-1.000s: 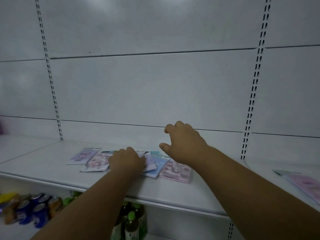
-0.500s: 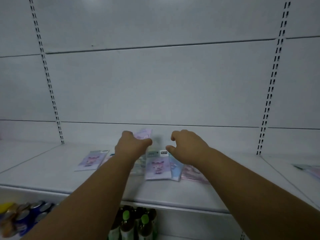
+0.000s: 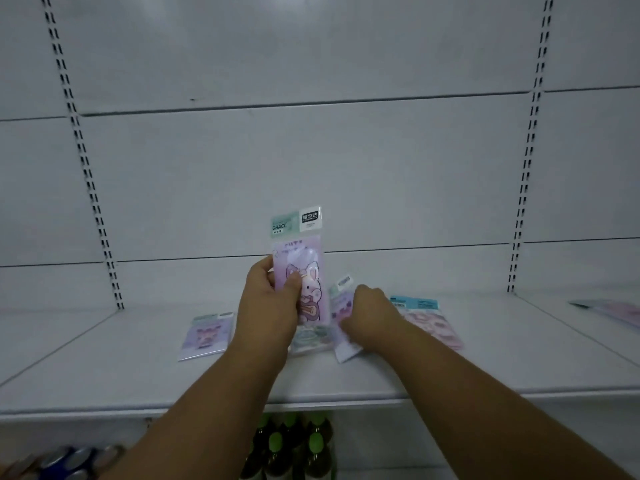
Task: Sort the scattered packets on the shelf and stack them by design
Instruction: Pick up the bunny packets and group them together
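Note:
My left hand [image 3: 268, 299] holds a purple bunny packet [image 3: 304, 265] upright above the white shelf [image 3: 104, 368], thumb on its front. My right hand [image 3: 370, 320] grips a second purple packet [image 3: 341, 306], tilted up off the shelf. A greenish packet [image 3: 308, 337] lies flat under and between my hands. Another purple packet [image 3: 207, 336] lies flat to the left. A pink packet with a blue header [image 3: 427, 320] lies to the right of my right hand.
More packets [image 3: 609, 311] lie at the far right on the neighbouring shelf section. Green-capped bottles [image 3: 294, 445] and blue cans [image 3: 69, 462] stand on the shelf below. The white back panel has slotted uprights [image 3: 86, 168].
My left hand has lifted the purple bunny packet upright off the shelf. My right hand has dropped onto another purple packet and tilted it up.

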### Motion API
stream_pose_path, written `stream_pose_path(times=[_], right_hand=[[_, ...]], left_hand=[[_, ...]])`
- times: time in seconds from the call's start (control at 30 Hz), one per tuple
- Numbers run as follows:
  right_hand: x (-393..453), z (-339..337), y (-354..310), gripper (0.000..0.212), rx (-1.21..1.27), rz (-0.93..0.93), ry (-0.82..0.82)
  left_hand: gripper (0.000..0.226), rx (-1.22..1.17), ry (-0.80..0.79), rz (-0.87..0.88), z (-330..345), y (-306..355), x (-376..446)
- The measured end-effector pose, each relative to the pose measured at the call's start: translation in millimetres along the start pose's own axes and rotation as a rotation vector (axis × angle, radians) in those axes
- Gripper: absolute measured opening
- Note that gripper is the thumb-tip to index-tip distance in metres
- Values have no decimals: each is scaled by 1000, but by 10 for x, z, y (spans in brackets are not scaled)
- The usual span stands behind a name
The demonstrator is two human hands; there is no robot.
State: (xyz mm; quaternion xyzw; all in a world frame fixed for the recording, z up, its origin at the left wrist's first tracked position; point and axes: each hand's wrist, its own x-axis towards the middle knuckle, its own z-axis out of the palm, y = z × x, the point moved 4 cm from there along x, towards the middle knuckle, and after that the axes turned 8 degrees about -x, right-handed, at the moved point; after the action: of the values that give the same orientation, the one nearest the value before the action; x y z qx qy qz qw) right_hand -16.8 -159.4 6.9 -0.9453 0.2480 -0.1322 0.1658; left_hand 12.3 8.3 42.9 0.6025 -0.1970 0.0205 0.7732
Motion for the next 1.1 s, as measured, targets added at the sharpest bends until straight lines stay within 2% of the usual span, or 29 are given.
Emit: stream_pose_path(times=[0.17,0.27,0.43,0.63,0.73,0.87,0.93,1.03,1.1], right_hand=[[-244,-539,207,26,457,-46,338],[-365,-859,566,18,516,3,448],[-597,-1308,1434,15,517,122,526],[-822,-1937,2801,15,388,234,605],[-823,-2231,3485,12,309,280,575],[-628,-2379,4255,6,292,360,445],[-468,-2325,4556,12,290,382,347],[-295,-2234,4826,22,144,369,209],[-275,-2180,4877,35,45,356,117]], left_hand=[[22,-189,-60,-89,188,29,-23],[26,-272,-130,-125,521,-20,-111],[25,-362,-264,-190,1381,-117,-385],[29,-407,-376,-239,2690,-306,-825],[27,-412,-361,-265,3305,-409,-1045],[29,-406,-327,-311,3975,-508,-1235],[26,-379,-300,-305,4190,-530,-1285],[26,-354,-247,-310,4398,-574,-1344],[28,-327,-222,-326,4485,-626,-1369]])
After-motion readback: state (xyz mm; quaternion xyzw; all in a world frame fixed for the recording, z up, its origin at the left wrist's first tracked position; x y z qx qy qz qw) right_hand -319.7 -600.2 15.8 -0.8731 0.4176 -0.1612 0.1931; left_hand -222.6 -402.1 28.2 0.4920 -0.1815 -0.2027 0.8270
